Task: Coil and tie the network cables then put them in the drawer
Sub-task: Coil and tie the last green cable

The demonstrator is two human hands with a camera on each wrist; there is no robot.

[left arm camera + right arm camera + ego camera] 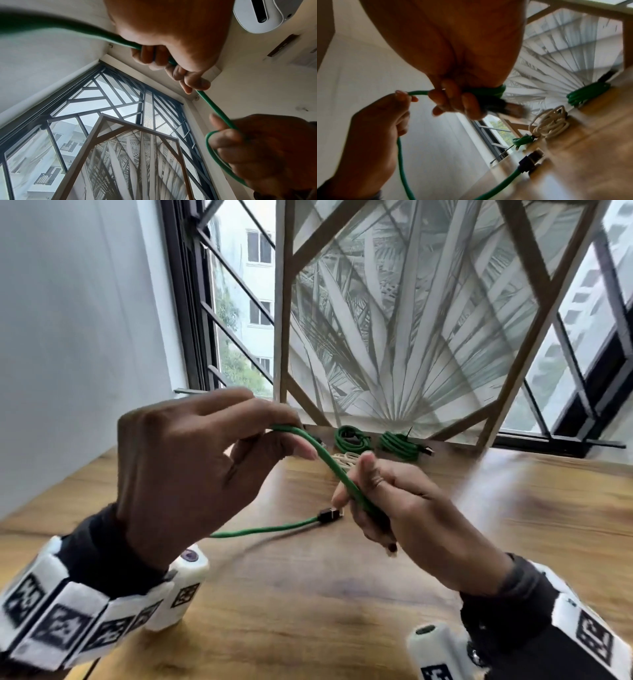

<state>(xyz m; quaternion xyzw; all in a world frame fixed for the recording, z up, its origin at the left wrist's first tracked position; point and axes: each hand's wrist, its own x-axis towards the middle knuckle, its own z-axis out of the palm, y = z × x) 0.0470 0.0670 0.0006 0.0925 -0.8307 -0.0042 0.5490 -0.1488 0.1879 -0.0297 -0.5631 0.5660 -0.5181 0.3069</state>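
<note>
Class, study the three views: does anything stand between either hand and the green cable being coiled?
Nothing visible does. The left hand pinches the green cable directly, and the right hand grips it lower down. The tied green bundles and white cable lie apart, farther back on the table. No drawer is in view.

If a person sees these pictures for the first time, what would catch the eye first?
Probably the green cable stretched between the left hand and the right hand above the wooden table. Behind, near the leaf-print panel, lie two green coiled cables and a white one.
</note>
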